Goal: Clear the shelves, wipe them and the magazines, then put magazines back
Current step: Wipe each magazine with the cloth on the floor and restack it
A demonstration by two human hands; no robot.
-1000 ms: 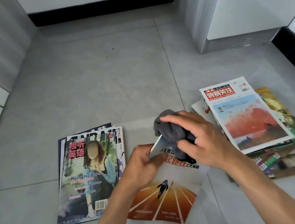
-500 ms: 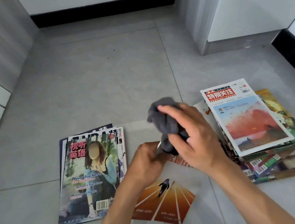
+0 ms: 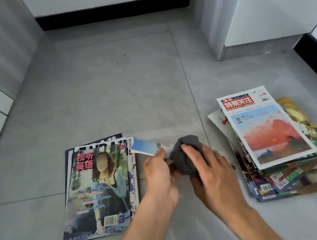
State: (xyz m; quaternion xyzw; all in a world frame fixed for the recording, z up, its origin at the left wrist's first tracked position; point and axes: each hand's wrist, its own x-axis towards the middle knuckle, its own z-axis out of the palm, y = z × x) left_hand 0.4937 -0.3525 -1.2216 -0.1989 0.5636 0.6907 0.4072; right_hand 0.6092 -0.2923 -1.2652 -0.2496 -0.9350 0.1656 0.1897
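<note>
Grey floor tiles [image 3: 109,98] lay beneath; left hand [image 3: 157,173] pinched the thin, floppy magazine [image 3: 147,146] edge, right hand [image 3: 207,166] fingers clamped on the soft cloth [image 3: 184,152].

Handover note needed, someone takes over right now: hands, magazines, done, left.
Left hand holds one magazine tilted up off the floor.
Right hand grips the grey cloth, pressed to that magazine.
Left stack and right stack lie on the floor.
Done: magazines are off the shelves.
Left: finish wiping; which stack is wiped cannot be told. Shelves are out of view. Put the magazines back.
</note>
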